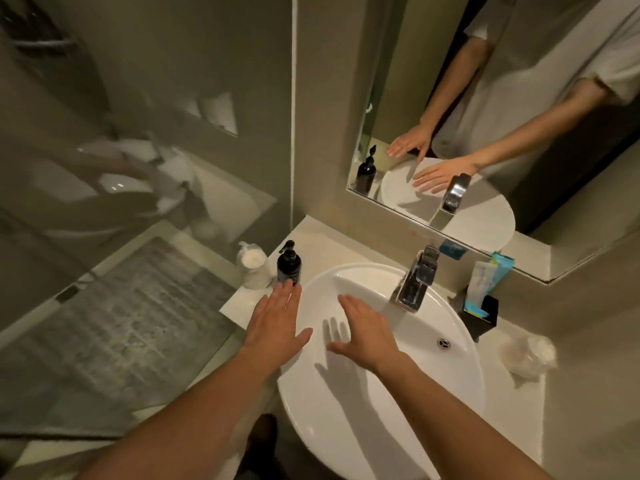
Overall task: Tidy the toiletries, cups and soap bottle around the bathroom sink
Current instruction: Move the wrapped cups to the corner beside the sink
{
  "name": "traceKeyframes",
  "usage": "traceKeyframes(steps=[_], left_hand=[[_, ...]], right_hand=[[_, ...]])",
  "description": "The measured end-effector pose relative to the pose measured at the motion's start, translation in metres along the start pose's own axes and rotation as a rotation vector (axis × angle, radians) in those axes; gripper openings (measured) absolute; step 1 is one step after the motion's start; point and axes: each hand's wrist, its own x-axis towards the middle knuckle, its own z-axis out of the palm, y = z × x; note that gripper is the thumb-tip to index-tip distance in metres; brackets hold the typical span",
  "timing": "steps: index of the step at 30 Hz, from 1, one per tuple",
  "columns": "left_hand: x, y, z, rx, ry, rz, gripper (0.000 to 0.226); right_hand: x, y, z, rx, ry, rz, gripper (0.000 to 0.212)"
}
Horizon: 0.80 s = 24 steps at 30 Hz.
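The black soap bottle (289, 263) stands upright on the counter just beyond the far-left rim of the white sink (460, 372), pump on top. Left of the bottle, touching or nearly touching it, is a wrapped clear cup (254, 266) at the counter's edge. Across the sink, behind and to the right of the tap (417, 278), a black holder (479, 315) keeps toiletry packets (488, 273) upright against the mirror (491, 109). Nearer me on that right side of the sink sits another cup in crinkled plastic wrap (528, 353). My left hand (277, 323) is flat and empty, fingers spread, over the sink's left rim, fingertips just short of the soap bottle. My right hand (365, 332) is likewise splayed and holding nothing, hovering over the basin, casting a shadow into it.
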Motion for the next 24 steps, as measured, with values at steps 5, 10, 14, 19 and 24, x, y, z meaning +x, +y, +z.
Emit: traceKeyframes(steps=[5, 10, 14, 19, 24], left_hand=[[0.016, -0.041, -0.011, -0.068, 0.034, -0.069, 0.091], [0.028, -0.072, -0.018, -0.119, 0.036, -0.132, 0.09], [0.034, -0.1, -0.025, -0.188, 0.079, -0.185, 0.089], [0.046, -0.128, -0.034, -0.275, 0.065, -0.24, 0.089], [0.069, -0.146, -0.036, -0.338, 0.004, -0.269, 0.091]], right_hand=[[0.039, -0.031, -0.008, -0.001, -0.002, -0.031, 0.102], [0.066, -0.059, -0.003, 0.004, -0.013, -0.075, 0.096], [0.085, -0.085, 0.007, 0.072, -0.05, -0.109, 0.083], [0.11, -0.115, 0.017, 0.182, -0.068, -0.135, 0.074], [0.138, -0.14, 0.02, 0.24, 0.002, -0.162, 0.075]])
